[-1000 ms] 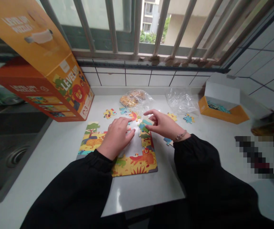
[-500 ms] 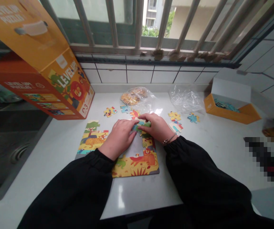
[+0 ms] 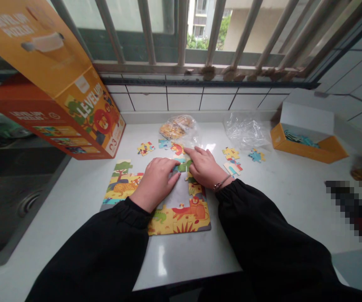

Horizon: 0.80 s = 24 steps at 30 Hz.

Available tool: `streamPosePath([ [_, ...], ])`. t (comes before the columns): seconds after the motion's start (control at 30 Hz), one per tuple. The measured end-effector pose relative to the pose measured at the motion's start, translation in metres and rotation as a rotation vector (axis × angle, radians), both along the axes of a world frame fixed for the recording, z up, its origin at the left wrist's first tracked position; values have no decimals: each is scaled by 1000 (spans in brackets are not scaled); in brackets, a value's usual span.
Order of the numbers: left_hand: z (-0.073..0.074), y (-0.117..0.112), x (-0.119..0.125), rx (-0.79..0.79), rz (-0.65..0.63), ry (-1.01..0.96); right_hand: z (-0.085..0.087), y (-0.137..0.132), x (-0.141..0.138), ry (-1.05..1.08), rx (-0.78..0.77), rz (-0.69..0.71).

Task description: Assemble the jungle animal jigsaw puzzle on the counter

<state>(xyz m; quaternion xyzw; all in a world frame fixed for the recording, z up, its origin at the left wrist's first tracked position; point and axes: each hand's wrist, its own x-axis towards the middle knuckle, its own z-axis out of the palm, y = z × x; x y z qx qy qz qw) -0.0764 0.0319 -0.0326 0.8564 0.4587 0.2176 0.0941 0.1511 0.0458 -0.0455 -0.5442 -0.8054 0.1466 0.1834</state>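
Head view: a white counter [image 3: 181,262] under a barred window [image 3: 181,33] holds a half-built jigsaw puzzle [image 3: 181,218], loose pieces [image 3: 146,147], plastic bags [image 3: 246,131] and a large orange box [image 3: 86,113]. Both arms reach forward in black sleeves [image 3: 262,235]; the left hand [image 3: 155,182] and right hand [image 3: 204,167] meet over the puzzle, fingers bent against a blue-green piece [image 3: 181,167] at its gap, though I cannot tell whether they grip it.

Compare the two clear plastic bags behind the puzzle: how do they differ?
The left bag holds yellow-orange contents, while the right bag looks empty. The left bag is also bunched more compactly, whereas the right bag spreads wider and flatter. Both are clear plastic and lie on the white counter in front of the tiled wall.
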Motion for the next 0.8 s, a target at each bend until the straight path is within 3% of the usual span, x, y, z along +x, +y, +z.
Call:
streamPosePath([
  [0.27,-1,3,-2,-22,51,8,-3,0,3,-23,23,-36],
  [0.8,3,2,-5,25,13,-177,0,4,8,111,238,116],
])
